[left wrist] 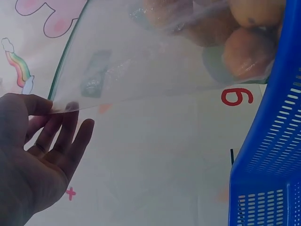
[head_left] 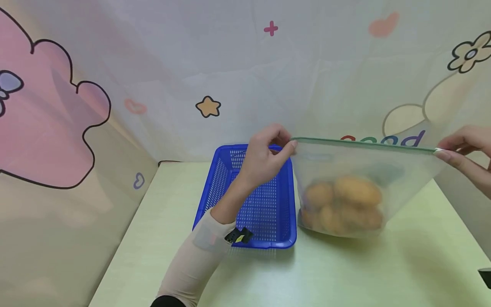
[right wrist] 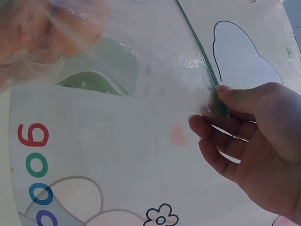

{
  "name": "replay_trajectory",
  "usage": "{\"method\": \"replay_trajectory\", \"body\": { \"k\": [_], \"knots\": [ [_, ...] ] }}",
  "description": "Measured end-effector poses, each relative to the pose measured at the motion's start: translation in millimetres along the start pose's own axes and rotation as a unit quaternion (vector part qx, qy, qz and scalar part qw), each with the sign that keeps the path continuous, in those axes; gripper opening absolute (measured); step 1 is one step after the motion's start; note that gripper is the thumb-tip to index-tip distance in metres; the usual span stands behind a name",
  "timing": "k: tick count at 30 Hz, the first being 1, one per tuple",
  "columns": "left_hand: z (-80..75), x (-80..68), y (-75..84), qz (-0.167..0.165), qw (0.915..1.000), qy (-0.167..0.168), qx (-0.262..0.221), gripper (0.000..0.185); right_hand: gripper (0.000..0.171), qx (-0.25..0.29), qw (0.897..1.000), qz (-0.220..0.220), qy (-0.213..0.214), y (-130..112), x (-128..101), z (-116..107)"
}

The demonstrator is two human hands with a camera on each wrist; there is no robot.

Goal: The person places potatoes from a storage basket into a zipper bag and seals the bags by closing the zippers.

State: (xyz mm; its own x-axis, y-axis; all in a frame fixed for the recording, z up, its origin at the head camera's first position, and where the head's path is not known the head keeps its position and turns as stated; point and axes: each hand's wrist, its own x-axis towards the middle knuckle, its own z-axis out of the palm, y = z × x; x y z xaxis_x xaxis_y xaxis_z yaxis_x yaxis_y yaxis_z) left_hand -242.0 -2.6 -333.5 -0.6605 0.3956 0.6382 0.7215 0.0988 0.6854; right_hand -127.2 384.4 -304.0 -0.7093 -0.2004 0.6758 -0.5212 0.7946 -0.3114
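Note:
A translucent zip bag [head_left: 399,179] with a green strip along its top edge hangs stretched between both hands. Several brownish-yellow, potato-like rounded items [head_left: 358,191] lie in its lower part, blurred by the plastic. My left hand [head_left: 268,153] pinches the left top corner between thumb and finger. At the opposite end, my right hand [head_left: 469,153] pinches the other top corner; the right wrist view shows that thumb [right wrist: 235,98] on the green strip. Whether the bag's bottom touches the table cannot be told.
A blue perforated plastic basket [head_left: 264,209] stands on the pale green table [head_left: 337,273], left of the bag and partly under my left forearm. Behind the table hangs a printed cloth backdrop [head_left: 238,55]. A small dark object [head_left: 485,277] shows at the right edge.

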Motion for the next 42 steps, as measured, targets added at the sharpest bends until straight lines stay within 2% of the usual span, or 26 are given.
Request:
{"method": "replay_trajectory", "body": {
  "k": [4, 7, 10, 13, 15, 16, 17, 20, 21, 22, 23, 24, 29, 32, 34, 36, 39, 42],
  "knots": [
    [0.4, -1.2, -5.5, -0.011, 0.9999, 0.006, 0.0, 0.005, 0.003, 0.006, 0.999, 0.05, 0.01, 8.2, -5.1, 0.6],
    [3.5, -2.7, -10.9, -0.026, 0.9995, 0.007, -0.017, 0.006, 0.004, 0.053, 0.997, 0.05, 0.023, 14.2, -3.9, 4.9],
    [10.2, -5.3, -16.2, -0.073, 0.9968, 0.007, -0.031, 0.012, 0.013, 0.133, 0.989, 0.055, 0.04, 20.2, -1.0, 11.4],
    [21.5, -10.6, -21.7, -0.147, 0.9885, -0.024, -0.027, 0.031, 0.018, 0.233, 0.968, 0.07, 0.056, 27.2, -0.7, 17.1],
    [31.1, -16.5, -24.8, -0.196, 0.9781, -0.069, -0.01, 0.052, 0.02, 0.269, 0.957, 0.081, 0.066, 31.3, -1.7, 19.2],
    [35.9, -19.6, -26.9, -0.212, 0.9725, -0.096, -0.005, 0.061, 0.019, 0.305, 0.946, 0.081, 0.071, 33.6, -2.4, 20.0],
    [41.0, -22.6, -29.1, -0.225, 0.9668, -0.121, 0.0, 0.07, 0.019, 0.318, 0.941, 0.082, 0.075, 35.1, -3.0, 20.8],
    [54.2, -30.7, -35.3, -0.245, 0.9532, -0.175, 0.028, 0.083, 0.016, 0.383, 0.916, 0.078, 0.086, 37.0, -4.8, 24.1],
    [57.8, -32.6, -37.5, -0.249, 0.9505, -0.183, 0.035, 0.083, 0.016, 0.397, 0.91, 0.077, 0.088, 36.6, -5.7, 25.1],
    [60.9, -34.1, -39.4, -0.253, 0.9483, -0.186, 0.042, 0.082, 0.016, 0.423, 0.898, 0.074, 0.089, 36.4, -6.7, 26.2],
    [63.6, -35.3, -40.7, -0.259, 0.9461, -0.186, 0.054, 0.084, 0.017, 0.424, 0.898, 0.074, 0.089, 35.2, -7.6, 27.0],
    [65.6, -36.2, -41.8, -0.265, 0.9444, -0.184, 0.062, 0.082, 0.018, 0.438, 0.891, 0.074, 0.089, 34.2, -8.8, 27.9],
    [70.5, -39.5, -46.5, -0.279, 0.9426, -0.164, 0.081, 0.069, 0.027, 0.423, 0.899, 0.09, 0.068, 30.8, -16.6, 30.0],
    [72.0, -41.6, -49.7, -0.278, 0.9448, -0.156, 0.075, 0.06, 0.044, 0.372, 0.92, 0.113, 0.041, 33.1, -32.3, 32.4],
    [73.1, -42.7, -51.9, -0.276, 0.9461, -0.155, 0.069, 0.056, 0.059, 0.305, 0.943, 0.131, -0.002, 35.3, -49.0, 36.6],
    [73.8, -43.8, -53.4, -0.274, 0.9461, -0.158, 0.068, 0.054, 0.07, 0.251, 0.957, 0.138, -0.056, 38.3, -65.7, 44.2],
    [73.7, -45.5, -54.6, -0.277, 0.9446, -0.162, 0.07, 0.052, 0.083, 0.192, 0.96, 0.146, -0.14, 41.0, -85.5, 62.5],
    [72.0, -46.5, -56.0, -0.28, 0.9407, -0.175, 0.08, 0.054, 0.096, 0.161, 0.955, 0.164, -0.185, 39.9, -94.1, 83.4]
  ]
}}
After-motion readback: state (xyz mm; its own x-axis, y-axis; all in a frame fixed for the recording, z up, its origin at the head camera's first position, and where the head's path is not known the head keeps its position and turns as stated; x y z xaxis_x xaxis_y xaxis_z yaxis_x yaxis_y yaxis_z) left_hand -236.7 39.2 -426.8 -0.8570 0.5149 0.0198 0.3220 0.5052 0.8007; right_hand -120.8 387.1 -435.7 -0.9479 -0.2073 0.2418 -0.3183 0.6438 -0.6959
